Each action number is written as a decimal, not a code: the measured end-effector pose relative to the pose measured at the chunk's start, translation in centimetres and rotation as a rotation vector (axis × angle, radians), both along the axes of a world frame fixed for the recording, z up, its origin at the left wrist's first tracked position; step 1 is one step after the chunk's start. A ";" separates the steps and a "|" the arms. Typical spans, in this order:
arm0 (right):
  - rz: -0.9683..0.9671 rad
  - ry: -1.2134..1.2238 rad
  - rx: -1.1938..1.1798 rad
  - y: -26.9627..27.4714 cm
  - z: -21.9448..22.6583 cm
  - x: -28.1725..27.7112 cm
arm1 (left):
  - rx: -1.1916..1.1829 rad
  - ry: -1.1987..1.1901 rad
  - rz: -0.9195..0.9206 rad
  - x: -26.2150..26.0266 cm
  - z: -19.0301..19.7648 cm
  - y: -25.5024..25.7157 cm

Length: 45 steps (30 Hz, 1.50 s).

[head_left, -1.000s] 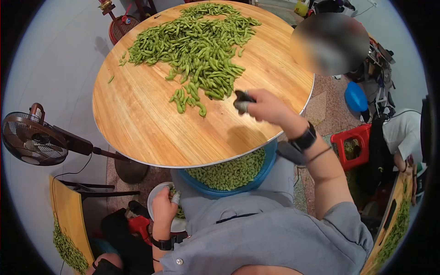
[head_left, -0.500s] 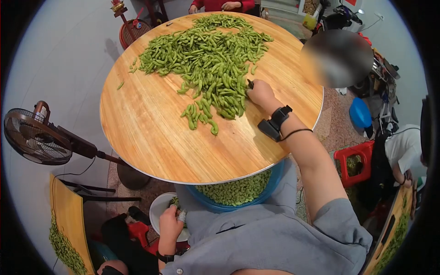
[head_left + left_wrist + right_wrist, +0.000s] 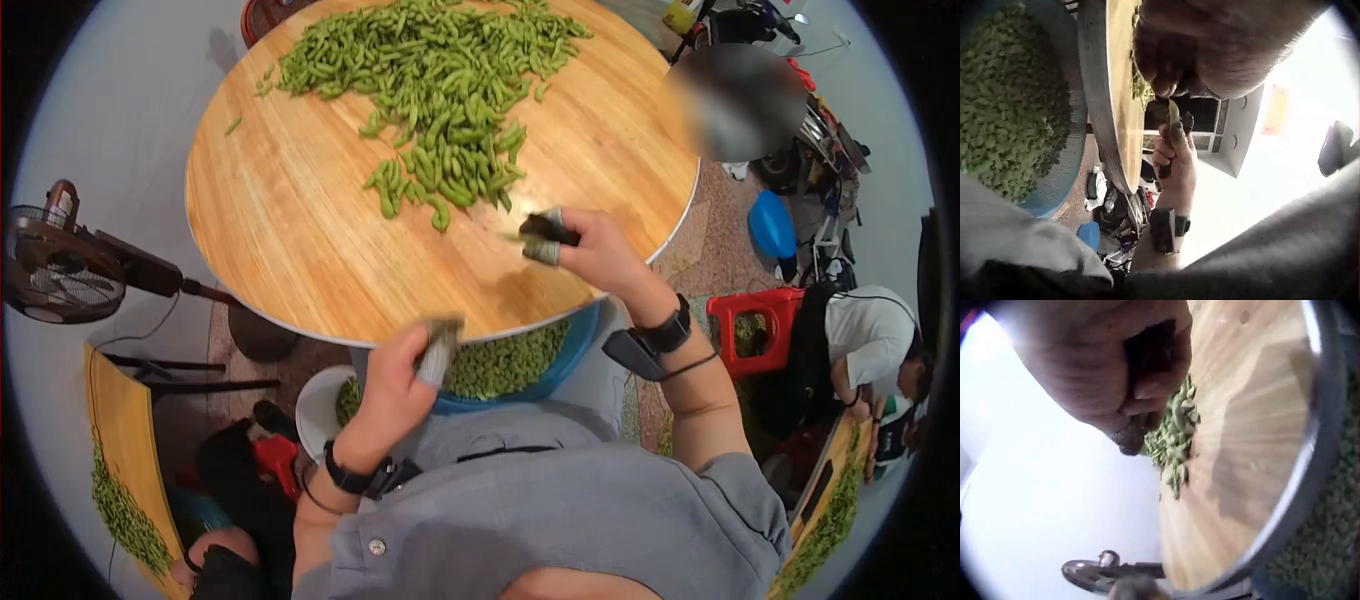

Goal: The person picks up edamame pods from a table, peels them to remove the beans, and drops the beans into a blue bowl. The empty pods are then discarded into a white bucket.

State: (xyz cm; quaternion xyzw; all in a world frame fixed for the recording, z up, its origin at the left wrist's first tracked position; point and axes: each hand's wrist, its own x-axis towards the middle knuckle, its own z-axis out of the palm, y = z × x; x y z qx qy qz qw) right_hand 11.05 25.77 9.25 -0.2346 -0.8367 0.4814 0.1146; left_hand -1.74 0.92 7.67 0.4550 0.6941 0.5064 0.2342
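My right hand (image 3: 605, 255) is over the front right of the round wooden table (image 3: 290, 230). It pinches a green soybean pod (image 3: 1174, 114) between thumb and finger, both in grey wraps, and a black object (image 3: 1150, 350) of unclear kind is tucked in its palm. A large heap of soybean pods (image 3: 430, 75) covers the far side, its near tip just beyond the right hand. My left hand (image 3: 395, 390), blurred, hangs by the table's front edge, thumb and finger wrapped too; nothing shows between them. Below the edge, a blue basket (image 3: 585, 345) on my lap holds shelled beans (image 3: 505, 362).
A white bucket (image 3: 318, 405) with green pieces stands left of my lap. On the left is a fan (image 3: 70, 265); on the right, a red stool (image 3: 722, 325) and a seated person in a white shirt (image 3: 870, 335). A blue basin (image 3: 772, 222) lies farther back.
My left hand has risen from the white bucket to the table's front edge. The right hand reached to the heap's edge and has drawn back toward me with a pod.
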 end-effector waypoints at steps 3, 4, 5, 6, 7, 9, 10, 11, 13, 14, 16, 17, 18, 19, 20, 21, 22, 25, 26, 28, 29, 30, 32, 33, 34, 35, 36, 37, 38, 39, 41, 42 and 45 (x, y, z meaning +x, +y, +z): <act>0.305 0.188 0.077 -4.0 0.9 2.1 | 0.050 -0.065 0.034 1.1 0.6 2.8; 0.304 0.184 0.065 -4.6 0.9 2.3 | 0.038 -0.071 0.035 0.9 0.4 2.8; 0.343 0.160 0.108 -5.1 0.9 2.6 | -0.072 -0.284 -0.171 0.7 0.0 2.7; 0.382 0.138 0.151 -5.6 0.8 2.9 | -0.182 -0.498 -0.377 0.8 -0.3 2.3; 0.380 0.138 0.144 -6.2 0.8 3.2 | -0.189 -0.501 -0.376 0.9 -0.4 2.0; 0.093 0.065 -0.186 -7.5 0.7 3.7 | -0.177 -0.890 -0.339 1.1 -0.5 1.5; 0.100 0.082 -0.209 -7.5 -0.2 4.1 | -0.147 -0.927 -0.246 1.4 -0.9 1.2; 0.101 0.084 -0.214 -7.9 -0.7 4.3 | -0.151 -0.926 -0.244 1.4 -1.1 1.1; 0.111 0.159 -0.508 -8.9 -1.6 4.8 | -0.074 -0.907 -0.138 1.6 -1.3 1.0; 0.157 0.192 -0.428 -9.4 -2.1 4.9 | -0.080 -0.909 -0.136 1.8 -1.3 1.0; 0.174 0.122 -0.477 -10.0 -1.4 5.0 | -0.064 -0.716 -0.127 2.2 -1.3 1.0; 0.192 0.054 -0.520 -10.2 -1.1 5.0 | -0.068 -0.715 -0.128 2.4 -1.5 1.0; 0.205 0.001 -0.524 -10.3 -1.2 5.0 | -0.047 -0.665 -0.130 2.6 -1.6 0.9; 0.203 0.004 -0.525 -10.4 -1.3 4.9 | -0.026 -0.615 -0.132 2.6 -1.8 0.8; 0.205 0.023 -0.539 -10.5 -1.4 4.8 | -0.028 -0.614 -0.134 2.5 -1.8 0.7; 0.206 0.041 -0.553 -10.6 -1.4 4.8 | -0.020 -0.594 -0.144 2.5 -1.9 0.5; 0.204 0.040 -0.553 -10.7 -1.3 4.8 | -0.013 -0.576 -0.155 2.5 -2.0 0.5; 0.189 0.059 -0.658 -11.0 -1.0 4.9 | 0.025 -0.190 -0.116 2.5 -3.5 0.3; 0.199 0.052 -0.565 -11.0 -1.4 4.9 | 0.025 -0.191 -0.116 2.6 -3.7 0.2; 0.208 0.045 -0.471 -11.2 -1.5 4.7 | 0.121 0.376 -0.079 2.8 -3.0 0.1; 0.183 -0.005 -0.656 -11.4 -1.3 4.5 | 0.122 0.375 -0.080 2.7 -3.1 -0.2; 0.155 -0.056 -0.838 -11.6 -1.1 4.4 | 0.133 0.473 -0.104 2.6 -3.4 -0.4; 0.143 -0.090 -0.966 -11.7 -1.4 4.6 | 0.145 0.569 -0.127 2.7 -3.7 -0.7; 0.134 -0.124 -1.096 -11.8 -1.7 4.6 | 0.104 0.284 -0.138 2.8 -3.8 -0.8; 0.138 -0.125 -1.095 -11.7 -1.9 4.9 | 0.060 0.000 -0.147 2.8 -3.8 -0.9; 0.163 -0.102 -1.254 -11.4 -2.2 5.3 | 0.061 0.002 -0.145 2.6 -3.8 -1.0; 0.187 -0.076 -1.415 -11.2 -2.5 5.6 | -0.029 -0.488 -0.204 2.1 -3.9 -1.2; 0.187 -0.074 -1.415 -11.2 -2.7 5.7 | -0.121 -0.980 -0.257 1.8 -4.1 -1.4; 0.213 -0.071 -1.498 -11.0 -2.9 5.8 | -0.077 -1.129 -0.332 1.6 -4.7 -1.5; 0.239 -0.068 -1.581 -11.0 -3.0 5.8 | -0.076 -1.128 -0.334 1.6 -4.5 -1.4; 0.205 -0.091 -1.484 -11.0 -3.1 5.7 | -0.201 -0.940 -0.239 1.9 -4.2 -1.0; 0.172 -0.116 -1.389 -11.1 -3.1 5.6 | -0.200 -0.941 -0.240 2.1 -4.7 -0.9; 0.119 -0.189 -1.248 -12.5 -2.7 5.3 | -0.064 0.070 -0.189 2.5 -5.9 -0.9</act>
